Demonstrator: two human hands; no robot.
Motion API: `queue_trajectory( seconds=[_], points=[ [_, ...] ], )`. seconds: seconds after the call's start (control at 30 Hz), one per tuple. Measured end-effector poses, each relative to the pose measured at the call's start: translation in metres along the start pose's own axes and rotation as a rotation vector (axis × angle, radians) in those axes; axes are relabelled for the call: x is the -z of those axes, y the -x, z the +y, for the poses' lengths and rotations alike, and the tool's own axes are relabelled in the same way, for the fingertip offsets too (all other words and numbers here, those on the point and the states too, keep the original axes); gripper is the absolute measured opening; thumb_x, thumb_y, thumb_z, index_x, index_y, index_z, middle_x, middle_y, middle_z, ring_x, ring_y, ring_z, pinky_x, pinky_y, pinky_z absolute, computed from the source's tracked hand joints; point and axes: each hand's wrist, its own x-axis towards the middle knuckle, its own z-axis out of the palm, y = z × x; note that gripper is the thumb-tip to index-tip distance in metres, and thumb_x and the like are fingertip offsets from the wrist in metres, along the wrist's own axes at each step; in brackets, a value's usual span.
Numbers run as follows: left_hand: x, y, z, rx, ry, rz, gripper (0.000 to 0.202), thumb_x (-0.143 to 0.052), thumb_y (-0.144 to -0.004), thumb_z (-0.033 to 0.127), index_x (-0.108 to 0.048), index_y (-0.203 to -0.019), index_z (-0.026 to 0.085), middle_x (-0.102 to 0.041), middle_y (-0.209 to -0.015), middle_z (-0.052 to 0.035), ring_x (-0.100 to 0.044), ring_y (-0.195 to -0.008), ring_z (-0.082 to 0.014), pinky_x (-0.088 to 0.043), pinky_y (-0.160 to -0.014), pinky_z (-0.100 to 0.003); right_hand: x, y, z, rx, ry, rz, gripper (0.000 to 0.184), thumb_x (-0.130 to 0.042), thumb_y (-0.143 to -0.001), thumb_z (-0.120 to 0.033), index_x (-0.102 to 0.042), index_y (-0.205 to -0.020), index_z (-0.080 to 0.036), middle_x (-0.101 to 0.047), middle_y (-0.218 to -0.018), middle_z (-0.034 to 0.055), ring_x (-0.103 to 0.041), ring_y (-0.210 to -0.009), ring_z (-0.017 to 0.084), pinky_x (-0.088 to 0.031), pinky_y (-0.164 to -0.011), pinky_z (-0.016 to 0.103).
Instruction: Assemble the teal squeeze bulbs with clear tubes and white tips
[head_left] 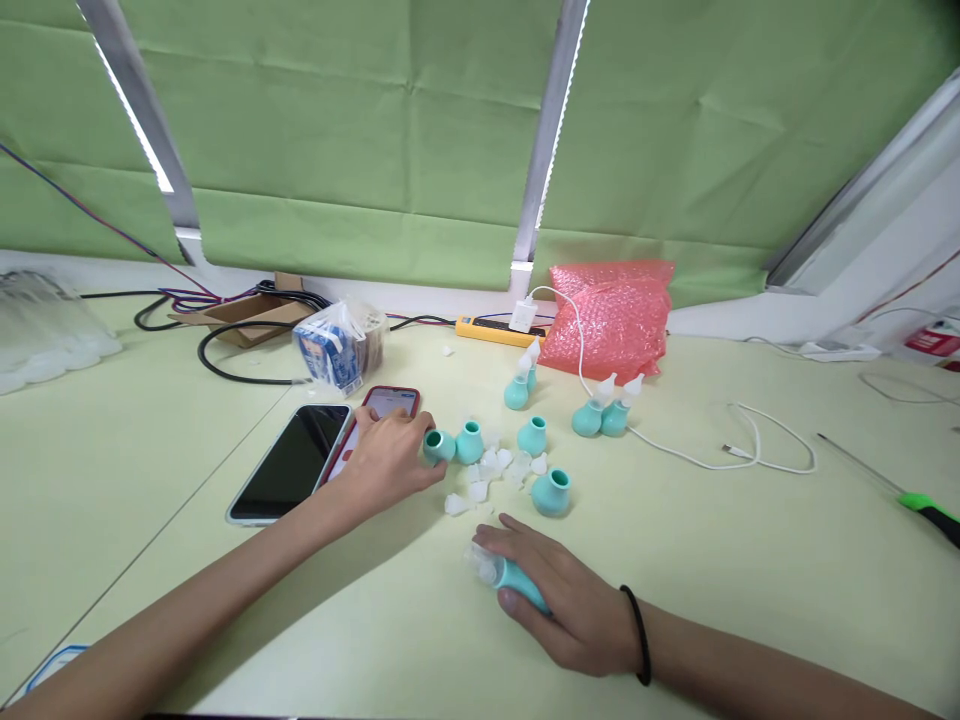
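Note:
My left hand [386, 455] reaches forward over the table, fingers curled round a teal rubber bulb [438, 446] that lies on its side beside the phones. My right hand [559, 590] rests nearer to me, closed on a teal bulb with a clear tip [501, 572]. Between the hands lie loose bulbs: one upright [470, 442], another [532, 435] further right, a third [551, 492] close to my right hand. Several small clear tips [491, 468] are scattered among them. Three assembled bulbs with white tips [600, 412] stand further back.
Two phones [291, 462] lie side by side left of my left hand. At the back are a pink bubble-wrap bag [611, 315], a yellow power strip [491, 330] with a white charger cable [739, 440], a cardboard box, black cables and a wrapped packet [334, 350]. A green-handled tool [930, 512] lies at right.

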Motion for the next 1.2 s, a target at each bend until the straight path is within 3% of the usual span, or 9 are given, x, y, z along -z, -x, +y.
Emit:
queue_trajectory(
  seconds=[0.17, 0.4, 0.57, 0.67, 0.77, 0.83, 0.9, 1.03, 1.2],
  points=[
    [-0.002, -0.001, -0.003, -0.003, -0.106, 0.065, 0.034, -0.045, -0.070, 0.045, -0.058, -0.072, 0.014, -0.058, -0.084, -0.0137, -0.043, -0.089, -0.0323, -0.029, -0.065, -0.042, 0.000, 0.000, 0.000, -0.009, -0.012, 0.051, 0.035, -0.037, -0.083, -0.020, -0.034, -0.117, -0.015, -0.053, -0.110, 0.0101, -0.046, -0.106, 0.019, -0.037, -0.092, 0.033],
    [-0.010, -0.005, -0.009, -0.023, -0.133, 0.049, 0.032, -0.040, -0.079, 0.037, -0.059, -0.085, 0.013, -0.054, -0.095, -0.0143, -0.041, -0.092, -0.0315, -0.030, -0.065, -0.042, -0.002, 0.000, 0.001, -0.045, -0.021, 0.066, 0.033, -0.034, -0.084, -0.022, -0.035, -0.117, -0.016, -0.056, -0.089, 0.0076, -0.053, -0.083, 0.017, -0.045, -0.075, 0.029],
    [-0.017, -0.007, -0.011, -0.022, -0.086, 0.106, 0.034, -0.037, -0.083, 0.031, -0.048, -0.110, 0.015, -0.054, -0.098, -0.0128, -0.041, -0.092, -0.0295, -0.029, -0.066, -0.041, -0.002, 0.001, 0.001, -0.096, 0.040, 0.112, 0.034, -0.034, -0.085, -0.025, -0.036, -0.118, -0.019, -0.057, -0.096, 0.0075, -0.055, -0.089, 0.018, -0.046, -0.075, 0.028],
    [-0.014, -0.005, -0.009, -0.061, 0.012, 0.190, 0.034, -0.037, -0.083, 0.029, -0.044, -0.114, 0.017, -0.056, -0.095, -0.0110, -0.043, -0.090, -0.0270, -0.029, -0.065, -0.038, -0.005, 0.001, 0.001, -0.141, 0.058, 0.170, 0.033, -0.036, -0.084, -0.025, -0.039, -0.116, -0.019, -0.058, -0.099, 0.0075, -0.056, -0.090, 0.018, -0.047, -0.075, 0.028],
    [-0.007, 0.005, 0.000, -0.195, 0.167, 0.408, 0.028, -0.040, -0.081, 0.027, -0.049, -0.105, 0.017, -0.056, -0.092, -0.0094, -0.044, -0.086, -0.0243, -0.028, -0.067, -0.038, -0.008, 0.000, 0.002, -0.202, 0.038, 0.264, 0.028, -0.040, -0.082, -0.026, -0.044, -0.108, -0.019, -0.061, -0.096, 0.0079, -0.058, -0.087, 0.018, -0.047, -0.075, 0.029],
    [-0.004, 0.016, 0.011, -0.387, 0.250, 0.514, 0.025, -0.045, -0.078, 0.028, -0.052, -0.099, 0.016, -0.056, -0.089, -0.0090, -0.045, -0.083, -0.0230, -0.028, -0.068, -0.038, -0.010, -0.001, 0.002, -0.233, 0.018, 0.320, 0.025, -0.044, -0.079, -0.026, -0.047, -0.103, -0.018, -0.062, -0.092, 0.0074, -0.060, -0.082, 0.018, -0.048, -0.074, 0.029],
    [-0.003, 0.026, 0.022, -0.573, 0.270, 0.429, 0.029, -0.047, -0.076, 0.030, -0.051, -0.101, 0.014, -0.055, -0.092, -0.0100, -0.044, -0.085, -0.0241, -0.030, -0.068, -0.038, -0.011, -0.002, 0.002, -0.235, -0.005, 0.356, 0.023, -0.048, -0.076, -0.025, -0.048, -0.098, -0.018, -0.064, -0.088, 0.0064, -0.061, -0.079, 0.017, -0.048, -0.071, 0.027],
    [-0.008, 0.037, 0.035, -0.717, 0.156, 0.270, 0.026, -0.041, -0.079, 0.033, -0.055, -0.088, 0.012, -0.056, -0.080, -0.0093, -0.045, -0.079, -0.0237, -0.031, -0.064, -0.037, -0.008, 0.001, 0.002, -0.239, -0.016, 0.443, 0.018, -0.051, -0.073, -0.026, -0.050, -0.090, -0.019, -0.065, -0.083, 0.0052, -0.061, -0.074, 0.016, -0.048, -0.067, 0.026],
    [-0.020, 0.036, 0.039, -0.794, 0.065, 0.458, 0.031, -0.038, -0.081, 0.029, -0.049, -0.057, 0.013, -0.047, -0.051, -0.0037, -0.042, -0.059, -0.0184, -0.027, -0.052, -0.031, -0.002, 0.001, -0.001, -0.201, -0.047, 0.367, 0.018, -0.052, -0.070, -0.029, -0.051, -0.084, -0.019, -0.065, -0.075, 0.0046, -0.061, -0.070, 0.017, -0.047, -0.066, 0.027]
  ],
)
